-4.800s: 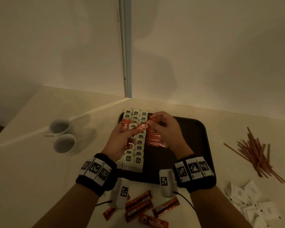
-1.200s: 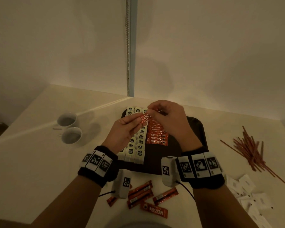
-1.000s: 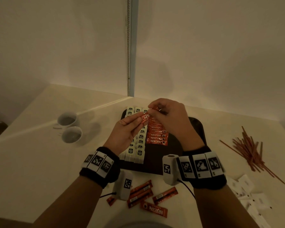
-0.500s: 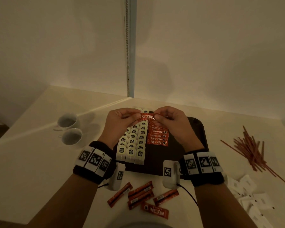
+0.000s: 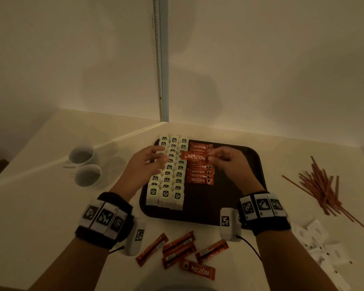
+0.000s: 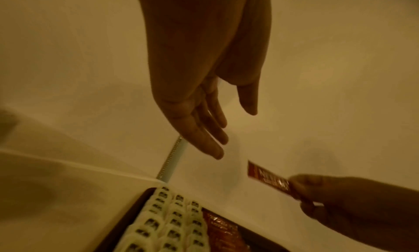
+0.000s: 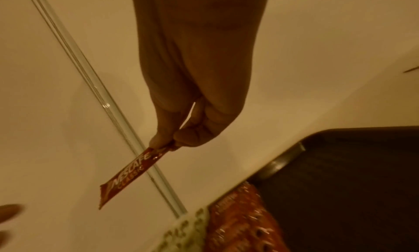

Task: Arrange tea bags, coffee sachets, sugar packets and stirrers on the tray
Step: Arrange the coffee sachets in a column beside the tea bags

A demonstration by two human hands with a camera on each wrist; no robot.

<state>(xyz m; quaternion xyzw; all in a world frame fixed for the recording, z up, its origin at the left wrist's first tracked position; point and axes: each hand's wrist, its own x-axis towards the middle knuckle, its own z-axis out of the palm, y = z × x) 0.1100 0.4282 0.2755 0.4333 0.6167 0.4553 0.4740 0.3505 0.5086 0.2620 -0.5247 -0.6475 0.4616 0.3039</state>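
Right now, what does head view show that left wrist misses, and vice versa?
Head only: two cups, stirrers, sugar packets and loose coffee sachets off the tray.
Left wrist only: the left hand from below, fingers straight and empty.
Both: right hand pinching one coffee sachet above the tray, beside the tea bag rows and laid sachets.

Left hand (image 5: pixel 149 162) raised, fingers straight and apart, holding nothing, right hand (image 5: pixel 227 162) raised, fingertips pinched together
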